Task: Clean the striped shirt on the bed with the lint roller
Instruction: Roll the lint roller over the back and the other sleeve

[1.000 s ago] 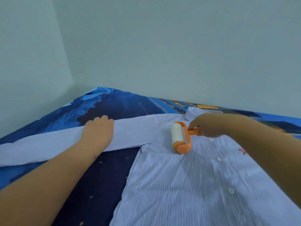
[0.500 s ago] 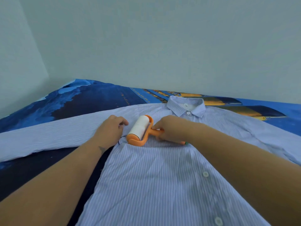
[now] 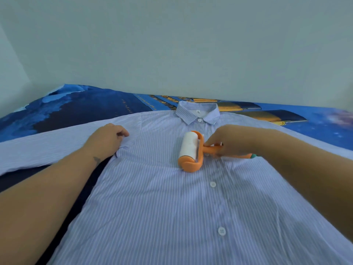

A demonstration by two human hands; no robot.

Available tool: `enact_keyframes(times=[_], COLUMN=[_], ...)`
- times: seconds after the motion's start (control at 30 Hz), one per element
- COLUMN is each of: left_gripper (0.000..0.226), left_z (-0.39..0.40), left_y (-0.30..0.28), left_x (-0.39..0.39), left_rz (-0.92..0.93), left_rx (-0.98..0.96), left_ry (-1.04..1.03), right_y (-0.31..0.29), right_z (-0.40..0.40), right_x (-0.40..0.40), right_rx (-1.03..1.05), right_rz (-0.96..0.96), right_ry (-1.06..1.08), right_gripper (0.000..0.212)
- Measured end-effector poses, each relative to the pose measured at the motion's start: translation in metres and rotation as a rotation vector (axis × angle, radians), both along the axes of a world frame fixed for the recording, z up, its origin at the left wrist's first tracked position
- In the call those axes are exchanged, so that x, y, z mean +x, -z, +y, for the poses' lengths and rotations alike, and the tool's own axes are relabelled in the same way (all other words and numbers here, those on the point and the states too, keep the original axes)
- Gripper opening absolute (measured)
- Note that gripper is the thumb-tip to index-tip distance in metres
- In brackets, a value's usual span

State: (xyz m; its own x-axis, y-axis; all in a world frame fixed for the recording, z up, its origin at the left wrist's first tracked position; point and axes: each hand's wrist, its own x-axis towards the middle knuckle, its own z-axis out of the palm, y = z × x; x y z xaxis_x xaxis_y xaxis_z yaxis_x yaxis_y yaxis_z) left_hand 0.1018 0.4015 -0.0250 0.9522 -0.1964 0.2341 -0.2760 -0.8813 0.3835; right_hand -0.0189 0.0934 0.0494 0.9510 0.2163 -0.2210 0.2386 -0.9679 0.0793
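Now the grip of my right hand (image 3: 227, 142) clamps the orange lint roller (image 3: 189, 150) on the striped shirt (image 3: 152, 197); my left hand (image 3: 106, 140) rests on its shoulder, grip I cannot tell.

Plain pale wall (image 3: 191, 44), corner at left.

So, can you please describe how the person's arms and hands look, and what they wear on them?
The left forearm and right forearm are bare in this view: no sleeves, no gloves. The left hand and the right hand show no ring, and no watch or bracelet is visible. One marking: a small dark tattoo on the left wrist.
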Motion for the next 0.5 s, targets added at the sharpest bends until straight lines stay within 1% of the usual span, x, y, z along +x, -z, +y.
enact_keyframes(times=[0.07, 0.1, 0.13, 0.2, 0.27, 0.33, 0.4, 0.5], left_gripper=[0.032, 0.033, 0.033, 0.03, 0.029, 0.028, 0.026, 0.023], left_z=[-0.01, -0.019, -0.029, -0.052, -0.072, -0.083, -0.086, -0.082], left_y=[-0.009, -0.013, -0.014, -0.009, -0.002, 0.007, 0.014, 0.018], left_x=[-0.005, -0.011, -0.017, -0.032, -0.047, -0.055, -0.056, -0.05], left_rz=[0.042, 0.022, -0.027, -0.109, -0.085, -0.065, -0.105, -0.108], left_rx=[0.122, 0.199, 0.223, 0.141, 0.039, 0.004, 0.029, 0.023], left_ry=[-0.118, -0.168, -0.182, -0.086, 0.07, 0.183, 0.226, 0.196], right_y=[-0.013, -0.02, -0.025, -0.03, -0.028, -0.02, -0.01, 0.006], right_z=[-0.017, -0.026, -0.034, -0.044, -0.044, -0.034, -0.021, 0.0], right_x=[-0.009, -0.013, -0.017, -0.023, -0.03, -0.033, -0.035, -0.034], right_rx=[-0.056, -0.075, -0.098, -0.144, -0.129, -0.092, -0.046, 0.041], right_rz=[0.02, 0.031, 0.037, 0.043, 0.044, 0.023, -0.019, -0.021], right_ry=[0.052, 0.085, 0.101, 0.099, 0.092, 0.075, 0.05, -0.016], right_gripper=[0.033, 0.036, 0.038, 0.039, 0.037, 0.035, 0.034, 0.027])
